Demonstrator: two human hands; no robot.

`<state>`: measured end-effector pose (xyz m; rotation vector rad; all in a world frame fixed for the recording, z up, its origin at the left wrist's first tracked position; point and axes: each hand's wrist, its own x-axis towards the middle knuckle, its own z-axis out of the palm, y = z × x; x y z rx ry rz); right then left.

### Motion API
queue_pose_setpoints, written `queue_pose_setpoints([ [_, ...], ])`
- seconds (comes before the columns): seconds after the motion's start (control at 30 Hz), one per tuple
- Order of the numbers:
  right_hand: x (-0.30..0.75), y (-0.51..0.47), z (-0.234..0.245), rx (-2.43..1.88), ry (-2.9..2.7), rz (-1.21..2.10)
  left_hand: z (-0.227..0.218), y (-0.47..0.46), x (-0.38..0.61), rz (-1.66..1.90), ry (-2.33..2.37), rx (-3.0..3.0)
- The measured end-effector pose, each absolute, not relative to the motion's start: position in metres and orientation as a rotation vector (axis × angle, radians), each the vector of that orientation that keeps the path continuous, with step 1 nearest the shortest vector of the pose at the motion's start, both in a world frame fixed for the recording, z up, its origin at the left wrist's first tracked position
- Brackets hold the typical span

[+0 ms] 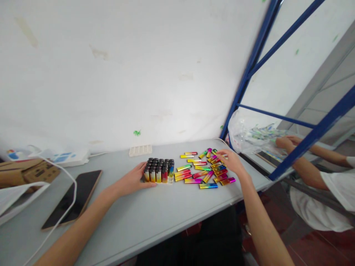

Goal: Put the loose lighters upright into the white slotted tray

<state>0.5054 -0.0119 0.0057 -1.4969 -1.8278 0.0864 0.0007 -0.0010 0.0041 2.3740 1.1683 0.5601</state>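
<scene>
head view. bracing the block of lighters (159,170) with the left hand (133,181), fingers slack and laid flat along its near left side, clasping nothing. holding the right hand (231,161) over the loose lighters (205,173), fingertips curled down among the far ones; not possible to tell whether pinching one or only touching.

keeping the block upright at mid-table on the grey table (155,218), with the loose ones lying flat just to its right, some touching and crossing.

judging the hazards: probably tipping the packed upright row if pushing sideways with the left palm; possibly sweeping slick loose pieces off the near edge with the right wrist, the nearest lying close to it; possibly snagging the white cable (70,181) with the left forearm and dragging the phone (73,197) under it.

noting surfaces: slim flat-sided bars, glossy rainbow metal-look skins, black caps on the upright ones; smooth matt tabletop; dimpled white empty tray (140,150) by the wall; crinkled clear bag (244,136); painted blue metal frame (249,66), with a co-worker's hand (285,142) beyond it.
</scene>
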Motion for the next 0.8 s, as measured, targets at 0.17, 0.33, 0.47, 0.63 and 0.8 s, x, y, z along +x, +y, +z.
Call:
queue_pose_setpoints([
  [0.17,0.506,-0.002,0.002,-1.388,-1.889,0.084,0.002,0.001,-0.002,0.568,1.183,2.363],
  [0.33,0.527,-0.005,-0.002,-1.486,-1.769,0.088,0.003,0.001,0.0,0.581,1.152,2.383],
  [0.47,0.532,-0.02,-0.014,-1.554,-1.807,0.034,0.002,0.002,0.001,0.568,1.151,2.379],
  [0.63,0.51,-0.026,-0.026,-1.486,-1.922,0.033,0.002,0.002,0.001,0.593,1.142,2.374],
  [0.8,0.528,-0.026,-0.026,-1.462,-1.672,-0.061,0.006,-0.001,0.003,0.569,1.137,2.367],
])
